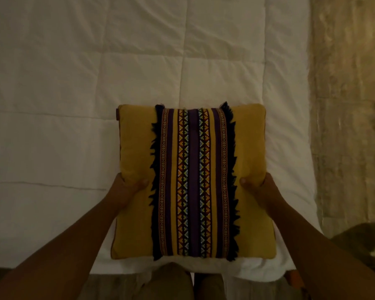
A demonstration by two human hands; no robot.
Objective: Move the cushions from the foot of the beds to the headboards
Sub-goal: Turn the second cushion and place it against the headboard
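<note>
Both hands, left hand (126, 191) and right hand (260, 189), clamp a yellow cushion (193, 182) over the bed (74, 105) foot; headboard unseen, move barely begun.

Dim warm light. White quilted duvet (95, 87) covers bed before me, stitched in big squares. Pale mottled floor (344, 105) runs along bed's right side. Dark rumpled cloth (362, 241) on floor, lower right
</note>
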